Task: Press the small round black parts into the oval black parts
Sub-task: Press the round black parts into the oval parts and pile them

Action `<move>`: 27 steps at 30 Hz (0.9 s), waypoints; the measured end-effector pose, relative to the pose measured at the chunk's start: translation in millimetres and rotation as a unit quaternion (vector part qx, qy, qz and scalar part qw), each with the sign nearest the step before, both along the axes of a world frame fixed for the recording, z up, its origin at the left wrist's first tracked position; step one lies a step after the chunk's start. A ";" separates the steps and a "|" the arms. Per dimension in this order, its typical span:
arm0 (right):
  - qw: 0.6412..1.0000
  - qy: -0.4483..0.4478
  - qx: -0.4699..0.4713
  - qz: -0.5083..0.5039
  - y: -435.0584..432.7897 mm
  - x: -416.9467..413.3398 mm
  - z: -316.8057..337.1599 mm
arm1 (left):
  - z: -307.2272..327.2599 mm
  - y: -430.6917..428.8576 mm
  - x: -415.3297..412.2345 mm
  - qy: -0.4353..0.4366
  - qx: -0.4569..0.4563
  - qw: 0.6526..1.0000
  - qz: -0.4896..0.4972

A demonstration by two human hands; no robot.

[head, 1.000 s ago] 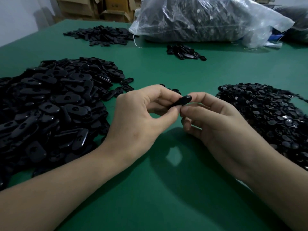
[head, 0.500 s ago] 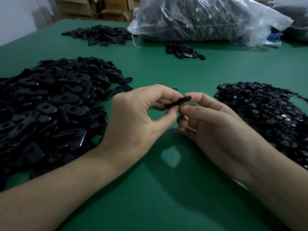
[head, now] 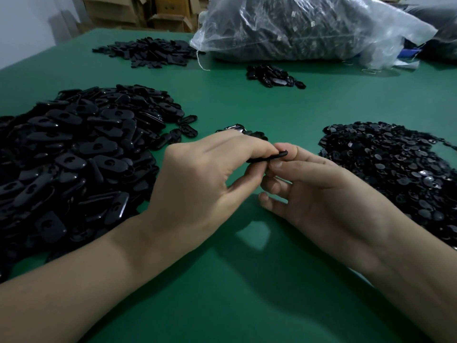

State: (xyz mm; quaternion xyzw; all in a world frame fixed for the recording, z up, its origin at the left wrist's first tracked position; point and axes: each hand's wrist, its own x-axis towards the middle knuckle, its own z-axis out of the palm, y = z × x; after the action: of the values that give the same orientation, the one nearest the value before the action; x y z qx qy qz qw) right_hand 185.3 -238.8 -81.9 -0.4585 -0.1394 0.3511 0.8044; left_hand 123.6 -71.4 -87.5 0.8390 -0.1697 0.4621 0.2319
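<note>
Mid-press at bench (head: 247, 293) centre: left hand (head: 202, 179) and right hand (head: 321, 194) both pinching one oval part (head: 268, 157) edge-on between fingertips; round part hidden. Oval pile (head: 74, 157) at 9 o'clock, round pile (head: 395, 169) at 3 o'clock. Next, likely: firm squeeze till seated.

The left hand (head: 197, 174) and right hand (head: 321, 189) hide most of the oval part (head: 269, 157).

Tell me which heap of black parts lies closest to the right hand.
The heap of small round parts, just right of the right hand; the oval heap lies beyond the left hand.
</note>
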 end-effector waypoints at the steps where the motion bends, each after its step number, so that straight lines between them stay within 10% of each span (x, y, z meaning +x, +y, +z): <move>1: 1.000 0.002 0.000 0.002 -0.2 0.1 -0.3 | -0.2 0.1 0.0 -0.002 0.003 1.000 0.001; 14: 0.993 -0.108 -0.036 -0.021 -6.3 2.6 1.3 | 0.0 -3.5 2.5 0.058 -0.070 0.996 -0.008; 22: 0.897 -0.371 -0.191 -0.144 -7.8 9.0 -2.3 | -2.7 -5.0 5.8 0.214 -0.233 0.947 -0.051; 27: 0.878 -0.386 -0.233 -0.160 -9.3 14.9 -5.4 | -5.0 -2.4 11.5 0.264 -0.272 0.925 -0.039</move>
State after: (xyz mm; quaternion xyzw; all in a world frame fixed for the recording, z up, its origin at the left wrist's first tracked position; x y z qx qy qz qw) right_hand 200.2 -248.1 -87.2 -0.7478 -0.2780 0.0346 0.6020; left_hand 135.0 -73.8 -92.5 0.8278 -0.0025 0.2434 0.5054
